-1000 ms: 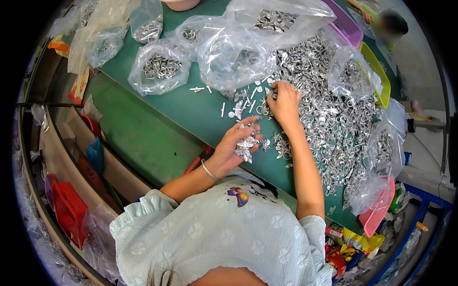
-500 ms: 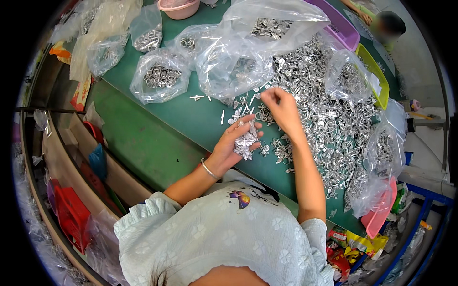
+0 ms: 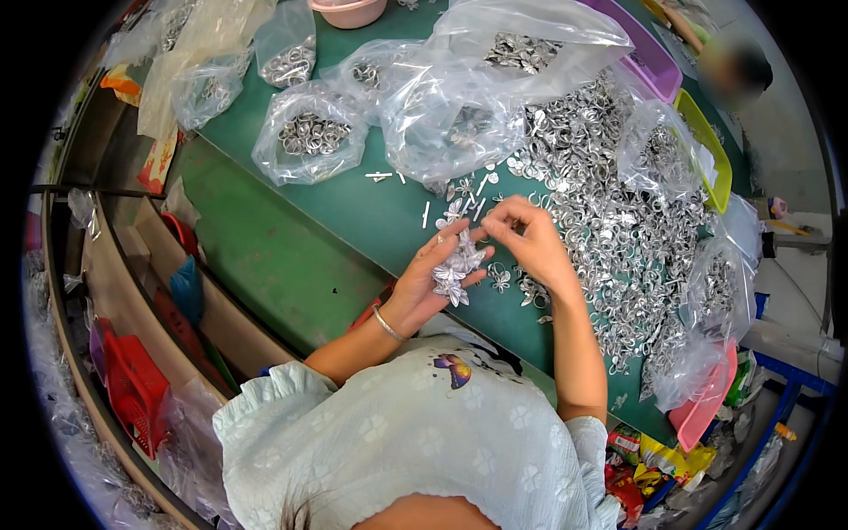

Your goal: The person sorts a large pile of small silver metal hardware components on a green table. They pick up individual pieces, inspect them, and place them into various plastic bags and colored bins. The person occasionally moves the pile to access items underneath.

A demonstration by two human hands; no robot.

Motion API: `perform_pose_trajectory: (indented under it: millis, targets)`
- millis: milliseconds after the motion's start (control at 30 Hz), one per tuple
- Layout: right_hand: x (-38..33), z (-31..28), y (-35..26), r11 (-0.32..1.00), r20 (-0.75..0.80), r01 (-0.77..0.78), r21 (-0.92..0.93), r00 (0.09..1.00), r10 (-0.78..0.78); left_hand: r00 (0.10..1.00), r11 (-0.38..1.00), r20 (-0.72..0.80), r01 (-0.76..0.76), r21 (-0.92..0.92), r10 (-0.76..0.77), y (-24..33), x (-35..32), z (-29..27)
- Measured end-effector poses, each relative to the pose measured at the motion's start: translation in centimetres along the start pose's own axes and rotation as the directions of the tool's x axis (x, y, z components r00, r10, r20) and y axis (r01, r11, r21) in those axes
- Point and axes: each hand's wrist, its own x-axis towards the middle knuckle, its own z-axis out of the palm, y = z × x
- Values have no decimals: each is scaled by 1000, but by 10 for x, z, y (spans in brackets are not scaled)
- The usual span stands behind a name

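My left hand [image 3: 419, 287] is cupped round several silver flower-shaped metal pieces [image 3: 452, 272], which lie over its palm and fingers. Close to its fingertips, my right hand [image 3: 537, 247] has thumb and forefinger pinched together; whatever may be between them is too small to make out. Beneath and beside the hands, loose silver pieces [image 3: 499, 277] lie on the green tabletop [image 3: 402, 208]. A broad heap of silver ring-like pieces [image 3: 609, 238] spreads to the right of my right hand.
Clear plastic bags of metal parts [image 3: 311, 137] stand toward the back. Thin white sticks [image 3: 426, 215] lie beyond my left hand. Purple [image 3: 649, 53], yellow-green [image 3: 707, 146] and pink [image 3: 707, 402] trays line the right side. Another person [image 3: 733, 66] is at the far right.
My right hand has come back from the heap's edge toward my left hand, still pinched. My left hand stays cupped round the pieces. The whole view has shifted slightly.
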Motion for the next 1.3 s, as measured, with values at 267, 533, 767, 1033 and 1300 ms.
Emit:
perform_pose_trajectory:
  millis: [267, 533, 767, 1033, 1300]
  targets:
    - [23, 38, 10, 675, 42, 349, -650, 903, -427, 994, 995, 66, 89, -42, -86, 5, -22, -22]
    - [0, 19, 6, 987, -185, 50, 151, 982, -22, 1000, 999, -2, 10, 45, -10, 9, -26, -8]
    - [-31, 25, -2, 996, -303, 68, -55, 949, -82, 981, 985, 101, 161, 66, -167, 6, -7, -24]
    - [-72, 36, 12, 909, -374, 95, -406, 890, -261, 965, 962, 99, 252, -108, -242, -7, -5, -29]
    - [-97, 46, 9, 804, -260, 80, -590, 923, -283, 949, 954, -98, 295, -62, -300, 0, -10, 17]
